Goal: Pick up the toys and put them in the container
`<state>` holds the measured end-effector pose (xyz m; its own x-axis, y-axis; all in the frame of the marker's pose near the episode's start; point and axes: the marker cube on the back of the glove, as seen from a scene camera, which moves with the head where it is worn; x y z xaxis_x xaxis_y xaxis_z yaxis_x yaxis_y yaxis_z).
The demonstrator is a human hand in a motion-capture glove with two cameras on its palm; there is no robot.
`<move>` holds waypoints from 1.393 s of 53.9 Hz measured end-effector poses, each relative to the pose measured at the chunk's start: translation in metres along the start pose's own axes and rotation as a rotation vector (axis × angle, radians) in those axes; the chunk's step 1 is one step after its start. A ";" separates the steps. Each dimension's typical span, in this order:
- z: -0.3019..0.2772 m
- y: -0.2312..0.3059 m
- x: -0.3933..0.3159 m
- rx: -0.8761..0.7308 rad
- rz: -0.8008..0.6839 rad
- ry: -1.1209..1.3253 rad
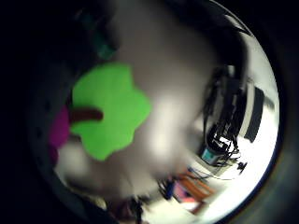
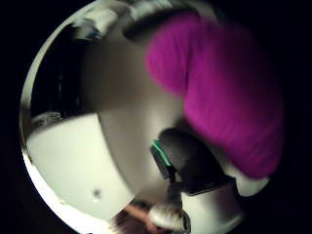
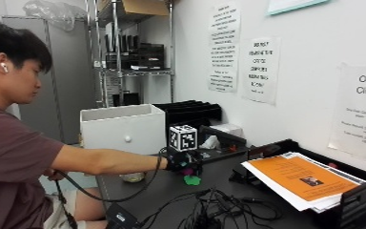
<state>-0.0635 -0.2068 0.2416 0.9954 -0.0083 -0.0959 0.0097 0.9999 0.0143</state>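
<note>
One toy is in hand, so this looks like the carry step. Left of the work, the white container [image 3: 123, 129] stands on the table's far side. To its right, the gloved right hand [image 3: 183, 162] grips a purple toy [image 2: 224, 92], its green leaf [image 3: 192, 180] hanging below the fingers. Next, I judge, comes a lift left to the container's open top.
</note>
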 end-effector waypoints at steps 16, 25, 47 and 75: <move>-0.013 0.006 -0.009 -0.048 -0.082 0.019; -0.060 0.015 -0.023 -0.167 -0.116 -0.017; -0.317 0.069 -0.083 0.104 -0.176 0.118; -0.459 0.136 -0.301 0.346 -0.428 0.125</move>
<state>-0.4056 -0.0613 -0.1849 0.8772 -0.3889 -0.2815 0.4616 0.8445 0.2716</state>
